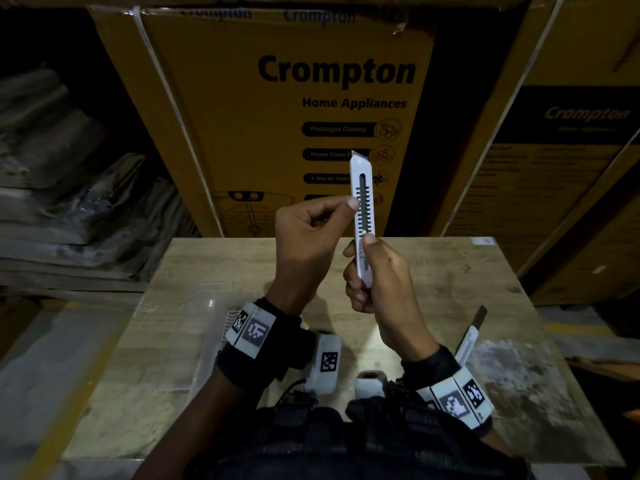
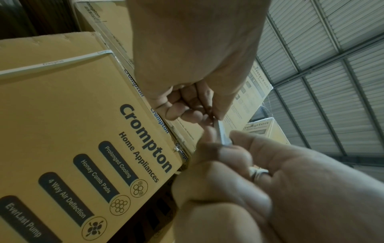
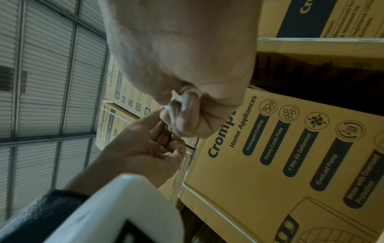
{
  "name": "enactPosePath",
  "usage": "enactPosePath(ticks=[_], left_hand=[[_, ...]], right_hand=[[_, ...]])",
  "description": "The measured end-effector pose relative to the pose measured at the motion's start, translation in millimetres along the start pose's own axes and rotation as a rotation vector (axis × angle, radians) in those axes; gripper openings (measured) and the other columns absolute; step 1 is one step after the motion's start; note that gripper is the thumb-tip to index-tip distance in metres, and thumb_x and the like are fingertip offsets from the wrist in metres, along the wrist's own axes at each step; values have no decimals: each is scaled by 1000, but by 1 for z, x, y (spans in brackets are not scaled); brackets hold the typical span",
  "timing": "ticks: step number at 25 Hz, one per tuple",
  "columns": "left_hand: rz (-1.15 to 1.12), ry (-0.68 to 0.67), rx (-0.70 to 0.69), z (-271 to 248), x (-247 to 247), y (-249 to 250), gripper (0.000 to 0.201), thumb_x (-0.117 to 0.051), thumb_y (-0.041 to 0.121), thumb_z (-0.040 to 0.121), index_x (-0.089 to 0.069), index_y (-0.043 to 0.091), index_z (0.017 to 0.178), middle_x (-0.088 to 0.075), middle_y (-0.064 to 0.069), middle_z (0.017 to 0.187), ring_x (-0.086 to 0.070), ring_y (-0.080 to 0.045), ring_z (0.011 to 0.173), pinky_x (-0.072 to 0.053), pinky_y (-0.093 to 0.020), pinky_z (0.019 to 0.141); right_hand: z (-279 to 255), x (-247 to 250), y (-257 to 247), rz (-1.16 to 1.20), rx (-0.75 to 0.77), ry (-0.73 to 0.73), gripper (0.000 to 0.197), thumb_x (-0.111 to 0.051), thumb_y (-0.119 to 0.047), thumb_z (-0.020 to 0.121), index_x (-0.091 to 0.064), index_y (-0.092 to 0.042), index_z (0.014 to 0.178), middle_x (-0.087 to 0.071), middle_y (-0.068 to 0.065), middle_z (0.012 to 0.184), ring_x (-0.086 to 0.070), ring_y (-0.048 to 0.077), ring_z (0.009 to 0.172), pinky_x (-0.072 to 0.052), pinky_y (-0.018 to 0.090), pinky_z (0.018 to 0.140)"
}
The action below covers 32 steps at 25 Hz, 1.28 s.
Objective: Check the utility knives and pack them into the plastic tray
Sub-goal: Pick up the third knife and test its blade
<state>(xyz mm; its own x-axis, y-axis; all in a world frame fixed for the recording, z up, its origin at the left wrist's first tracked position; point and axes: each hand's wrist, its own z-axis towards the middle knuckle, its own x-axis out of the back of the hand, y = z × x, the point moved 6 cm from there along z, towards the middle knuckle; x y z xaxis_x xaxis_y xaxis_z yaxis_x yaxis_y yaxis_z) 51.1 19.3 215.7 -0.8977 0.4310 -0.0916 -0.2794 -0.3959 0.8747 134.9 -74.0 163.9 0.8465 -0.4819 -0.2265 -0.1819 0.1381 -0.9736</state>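
A white utility knife [image 1: 364, 216] stands upright above the table, only the tip of its blade showing at the top. My right hand [image 1: 363, 261] grips its lower half, thumb on the slider. From the left, my left hand [image 1: 348, 206] pinches the middle of the knife body, the other fingers curled. The left wrist view shows the knife [image 2: 221, 133] edge-on between both hands. A second white knife [image 1: 468, 341] lies on the table at the right with its blade out. A clear plastic tray [image 1: 203, 358] sits under my left wrist, its contents mostly hidden.
The wooden table [image 1: 450, 271] is bare at its middle and far side. Large Crompton cartons [image 1: 294, 116] stand right behind it, with more at the right. Stacked wrapped bundles [image 1: 69, 185] fill the left.
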Motion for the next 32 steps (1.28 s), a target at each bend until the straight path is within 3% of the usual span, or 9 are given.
enactPosePath(ticks=[6,10,12,14,17,21,26,28,32], left_hand=[[1,3,-13,-3,0,-2,11,-69,1,93,-78,2,99,-80,-6,90,-77,-19,83,-61,-35,71],[-15,1,0,-7,-3,0,16,-69,-1,93,-77,11,98,-79,9,82,-75,-10,77,-58,-30,64],[-6,-3,-8,-7,-2,2,16,-69,0,93,-78,12,98,-79,7,82,-74,-23,73,-56,-43,62],[0,2,-17,-5,1,1,13,-68,0,93,-78,7,98,-80,-1,87,-75,-31,77,-58,-46,65],[5,30,-10,-4,5,-2,12,-69,-1,93,-78,-3,99,-80,-11,92,-78,-23,84,-61,-36,70],[2,47,-4,-5,8,-5,11,-68,-1,93,-78,-1,99,-80,-9,93,-78,-21,87,-62,-33,71],[-8,4,67,-8,4,-9,16,-66,6,97,-78,-4,98,-74,5,70,-63,-1,57,-45,-15,54],[-2,2,55,-8,4,-7,18,-66,7,97,-78,-6,94,-71,7,65,-58,1,54,-43,-15,53],[6,37,11,-7,8,2,18,-67,6,97,-78,-6,91,-72,-7,70,-62,-7,57,-46,-24,52]], right_hand=[[-1,6,0,-48,47,37,40,-38,-36,108,-55,-13,80,-34,-3,49,-28,9,38,-23,19,43],[-2,6,-1,-42,108,44,35,-40,-33,105,-56,-14,80,-36,-5,47,-30,7,37,-26,18,41],[-2,3,0,-20,103,16,30,-39,-34,100,-58,-14,86,-37,-6,48,-31,7,39,-26,18,42],[-2,-1,2,19,87,-48,29,-38,-34,100,-59,-15,95,-38,-7,50,-31,7,41,-26,18,43],[-2,-7,2,31,100,-135,28,-34,-32,102,-58,-17,105,-39,-6,53,-33,8,43,-27,20,44],[-3,-10,3,30,99,-193,27,-32,-27,106,-56,-18,114,-38,-1,56,-33,7,44,-28,21,45],[-5,-9,5,39,74,-201,27,-32,-26,105,-56,-17,114,-39,-3,55,-34,7,45,-29,20,45],[-6,-10,5,16,82,-207,27,-33,-27,105,-56,-16,114,-39,-3,55,-34,8,45,-29,21,45],[-5,-11,4,-8,103,-223,28,-36,-24,110,-57,-8,122,-48,6,63,-38,13,51,-33,26,47]])
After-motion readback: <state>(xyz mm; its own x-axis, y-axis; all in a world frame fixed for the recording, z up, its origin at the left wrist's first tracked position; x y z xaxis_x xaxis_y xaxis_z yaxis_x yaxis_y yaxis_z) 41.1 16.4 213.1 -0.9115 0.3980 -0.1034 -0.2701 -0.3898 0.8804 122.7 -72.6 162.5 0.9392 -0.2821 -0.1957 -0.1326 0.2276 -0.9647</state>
